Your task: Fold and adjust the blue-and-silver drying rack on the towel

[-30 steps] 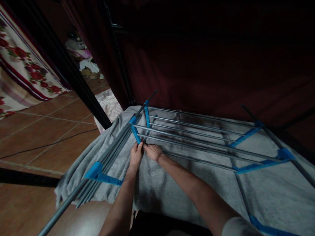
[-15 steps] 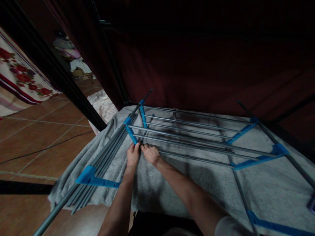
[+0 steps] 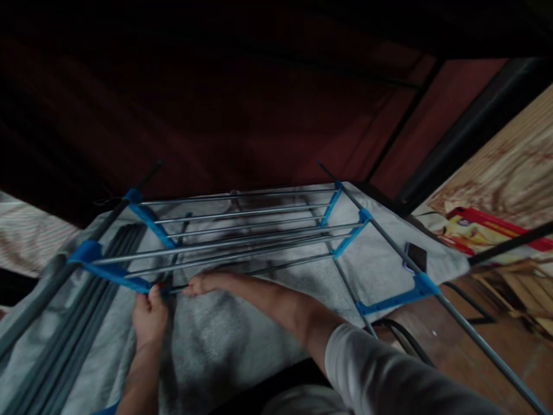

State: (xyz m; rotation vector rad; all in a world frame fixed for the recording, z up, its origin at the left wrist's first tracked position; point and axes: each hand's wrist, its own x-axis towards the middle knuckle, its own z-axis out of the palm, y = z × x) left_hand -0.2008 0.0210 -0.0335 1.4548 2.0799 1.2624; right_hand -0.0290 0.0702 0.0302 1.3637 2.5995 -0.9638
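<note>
A partly built rack of grey metal tubes and blue plastic brackets spans the bed-like surface in front of me. My left hand [image 3: 149, 314] pinches the near end of a blue bracket [image 3: 114, 272] on the rack's left side. My right hand [image 3: 207, 283] is closed around a thin metal rod [image 3: 263, 268], close to its left end beside that bracket. The rod's other end reaches the blue bracket [image 3: 345, 242] on the right side. Whether the left end sits in its socket is hidden by my fingers.
Several loose grey tubes [image 3: 93, 323] lie at the left on a grey blanket [image 3: 242, 328]. A phone [image 3: 415, 257] rests at the right, behind a side tube. Another blue bracket [image 3: 397, 301] juts inward nearer me. A red printed box [image 3: 488, 227] is beyond the right edge.
The view has swung to the right, bringing the phone and box into sight. My right hand has moved right, away from my left, along the rod. My left hand stays at the bracket end.
</note>
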